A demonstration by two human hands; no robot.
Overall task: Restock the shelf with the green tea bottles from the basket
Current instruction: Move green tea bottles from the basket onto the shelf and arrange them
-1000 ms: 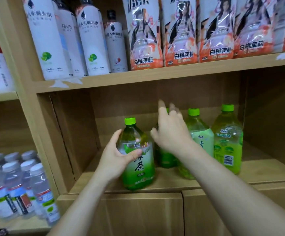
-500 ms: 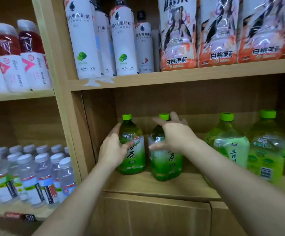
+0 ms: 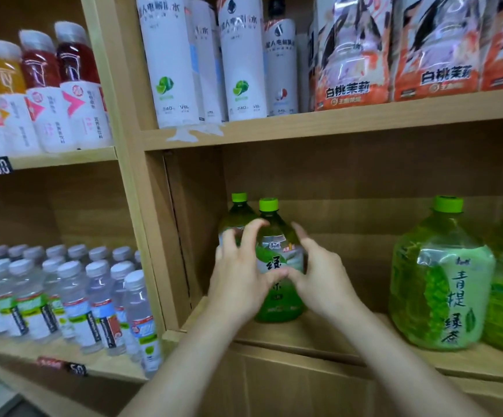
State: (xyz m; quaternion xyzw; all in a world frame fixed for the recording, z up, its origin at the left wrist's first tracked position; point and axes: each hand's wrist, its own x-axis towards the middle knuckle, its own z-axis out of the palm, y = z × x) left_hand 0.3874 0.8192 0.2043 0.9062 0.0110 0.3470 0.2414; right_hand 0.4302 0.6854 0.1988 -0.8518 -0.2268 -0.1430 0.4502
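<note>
Two green tea bottles with green caps stand at the left end of the wooden shelf (image 3: pixel 319 335), one behind the other. The front bottle (image 3: pixel 277 260) is upright near the shelf's front. My left hand (image 3: pixel 238 281) curls round its left side and my right hand (image 3: pixel 319 275) curls round its right side, thumbs nearly meeting across the label. The rear bottle (image 3: pixel 238 215) stands just behind and to the left, partly hidden by my left fingers. The basket is out of view.
Two large green tea jugs (image 3: pixel 442 284) stand at the right of the same shelf. The cubby's side panel (image 3: pixel 181 230) is close on the left. Water bottles (image 3: pixel 72 293) fill the left bay. White and orange drinks line the shelf above.
The two bottles stood side by side; now one sits behind the other at the left wall. Both hands have come together on the front bottle. The view shifted left.
</note>
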